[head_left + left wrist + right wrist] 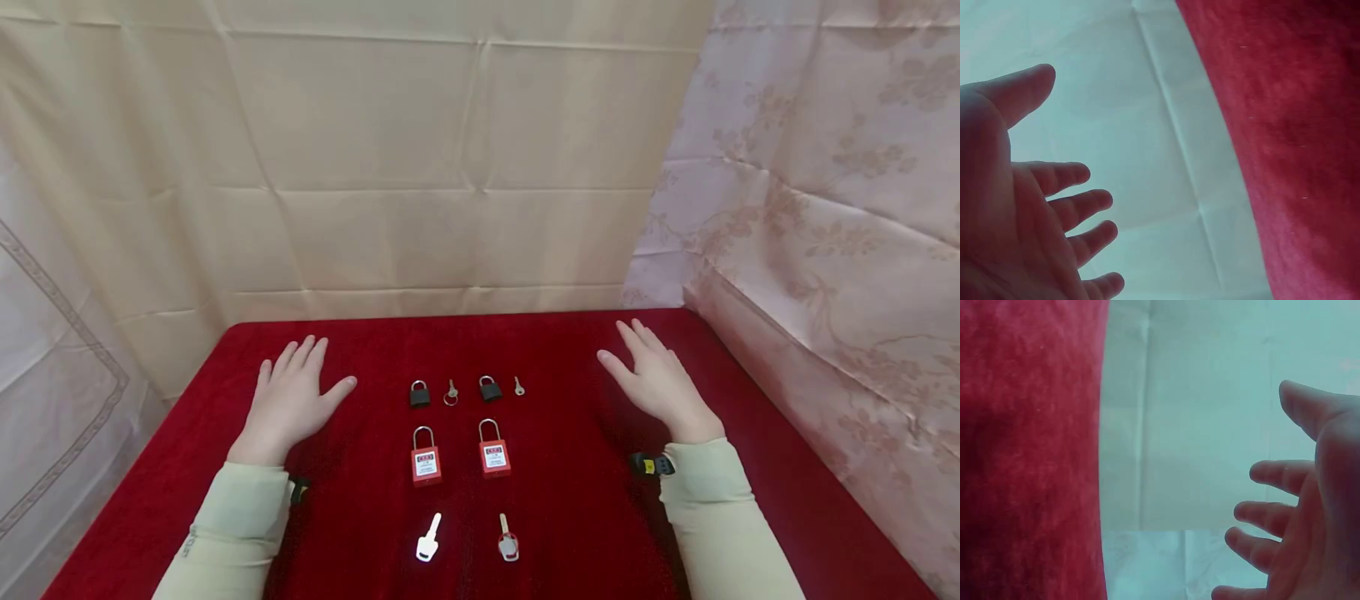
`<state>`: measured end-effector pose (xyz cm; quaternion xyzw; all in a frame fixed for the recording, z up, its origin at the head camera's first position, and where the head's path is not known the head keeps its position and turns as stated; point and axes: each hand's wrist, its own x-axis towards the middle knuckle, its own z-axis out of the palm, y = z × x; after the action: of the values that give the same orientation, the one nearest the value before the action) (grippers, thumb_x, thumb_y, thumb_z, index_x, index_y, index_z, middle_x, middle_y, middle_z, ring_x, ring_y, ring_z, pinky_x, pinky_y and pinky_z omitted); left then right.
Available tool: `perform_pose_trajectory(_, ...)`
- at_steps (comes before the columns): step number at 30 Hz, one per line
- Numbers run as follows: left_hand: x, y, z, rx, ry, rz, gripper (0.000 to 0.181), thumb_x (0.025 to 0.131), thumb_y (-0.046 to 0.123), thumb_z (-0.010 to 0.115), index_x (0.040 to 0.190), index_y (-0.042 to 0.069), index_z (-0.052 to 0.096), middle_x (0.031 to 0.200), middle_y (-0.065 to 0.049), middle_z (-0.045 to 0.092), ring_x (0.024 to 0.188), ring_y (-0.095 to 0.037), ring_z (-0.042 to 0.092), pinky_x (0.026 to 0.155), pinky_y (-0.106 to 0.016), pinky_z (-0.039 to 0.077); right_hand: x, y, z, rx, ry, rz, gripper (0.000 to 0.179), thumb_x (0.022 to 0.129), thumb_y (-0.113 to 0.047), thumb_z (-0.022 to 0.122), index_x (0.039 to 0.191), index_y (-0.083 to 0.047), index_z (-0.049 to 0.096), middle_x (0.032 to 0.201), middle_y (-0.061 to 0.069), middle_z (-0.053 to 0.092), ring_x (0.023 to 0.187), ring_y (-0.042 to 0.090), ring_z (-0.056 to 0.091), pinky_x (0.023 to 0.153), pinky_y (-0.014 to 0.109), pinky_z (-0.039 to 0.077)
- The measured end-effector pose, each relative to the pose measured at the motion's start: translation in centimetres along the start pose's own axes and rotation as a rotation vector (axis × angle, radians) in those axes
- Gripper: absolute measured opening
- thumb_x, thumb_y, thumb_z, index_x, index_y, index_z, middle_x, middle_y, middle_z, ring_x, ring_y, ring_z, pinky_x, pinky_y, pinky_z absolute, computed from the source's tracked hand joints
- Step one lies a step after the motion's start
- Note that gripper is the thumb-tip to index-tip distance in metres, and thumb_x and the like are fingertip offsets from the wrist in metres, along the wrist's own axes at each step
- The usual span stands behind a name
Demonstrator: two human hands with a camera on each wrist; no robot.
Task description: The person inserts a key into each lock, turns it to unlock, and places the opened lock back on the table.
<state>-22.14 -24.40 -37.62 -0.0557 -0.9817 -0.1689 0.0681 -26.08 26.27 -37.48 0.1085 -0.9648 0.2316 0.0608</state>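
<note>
1. Two large keys [427, 548]: toward the near edge of the tabletop [570, 508].
2. Two red padlocks [425, 467]: just beyond.
3. Two black padlocks [420, 398], two small keys [519, 387]: toward far edge.
4. Left hand [288, 406], right hand [660, 385]: spread, empty, toward side edges.
5. Judged: handling not begun; next move calls for reaching inward.

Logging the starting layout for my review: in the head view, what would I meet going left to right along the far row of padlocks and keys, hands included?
Left hand → first dark padlock → small key with a ring → second dark padlock → second small key → right hand.
</note>
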Motion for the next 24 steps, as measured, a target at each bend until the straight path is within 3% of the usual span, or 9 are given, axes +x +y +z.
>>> perform_pose_trajectory(7, -0.3, 0.8, -1.2, -0.037, 0.061, -0.009, 0.084, 0.097, 0.042, 0.064, 0.157, -0.004, 0.026, 0.158, -0.032, 0.027, 0.141, -0.054, 0.027, 0.111, -0.071, 0.021, -0.2, -0.5, -1.1, 0.115, 0.137, -0.052, 0.072, 0.103, -0.043, 0.056, 0.157, 0.000, 0.033, 0.159, 0.027, 0.031, 0.146, 0.045, 0.030, 0.114, 0.063, 0.027)
perform_pose_trajectory(12, -0.7, 1.5, -1.8, -0.080, 0.080, -0.015, 0.085, 0.096, 0.041, 0.066, 0.157, -0.004, 0.026, 0.157, -0.032, 0.028, 0.141, -0.054, 0.028, 0.110, -0.071, 0.024, -0.5, -1.5, -1.4, 0.226, 0.205, -0.038, 0.069, 0.102, -0.042, 0.059, 0.155, -0.003, 0.038, 0.153, 0.025, 0.043, 0.140, 0.044, 0.041, 0.109, 0.063, 0.036)
perform_pose_trajectory(19, -1.1, 2.7, -2.5, -0.245, 0.051, -0.037, 0.085, 0.098, 0.046, 0.063, 0.159, 0.001, 0.025, 0.158, -0.028, 0.030, 0.142, -0.050, 0.029, 0.110, -0.070, 0.028, -1.3, -2.9, -2.1, 0.424, 0.253, -0.023, 0.062, 0.101, -0.037, 0.063, 0.152, -0.005, 0.045, 0.147, 0.021, 0.052, 0.132, 0.040, 0.053, 0.104, 0.057, 0.045)
perform_pose_trajectory(21, -1.1, 2.9, -2.7, -0.305, 0.032, -0.051, 0.084, 0.098, 0.049, 0.061, 0.159, 0.002, 0.026, 0.156, -0.028, 0.033, 0.141, -0.050, 0.033, 0.108, -0.068, 0.032, -1.4, -3.3, -2.3, 0.452, 0.268, -0.024, 0.059, 0.101, -0.035, 0.064, 0.150, -0.006, 0.048, 0.145, 0.019, 0.055, 0.129, 0.037, 0.056, 0.103, 0.046, 0.049)
perform_pose_trajectory(24, -1.1, 3.2, -2.9, -0.384, 0.011, -0.069, 0.083, 0.099, 0.052, 0.059, 0.158, 0.003, 0.029, 0.153, -0.026, 0.039, 0.136, -0.048, 0.041, 0.104, -0.066, 0.040, -1.6, -3.7, -2.6, 0.502, 0.291, -0.040, 0.053, 0.101, -0.032, 0.064, 0.147, -0.007, 0.052, 0.139, 0.017, 0.060, 0.120, 0.031, 0.063, 0.090, 0.026, 0.054)
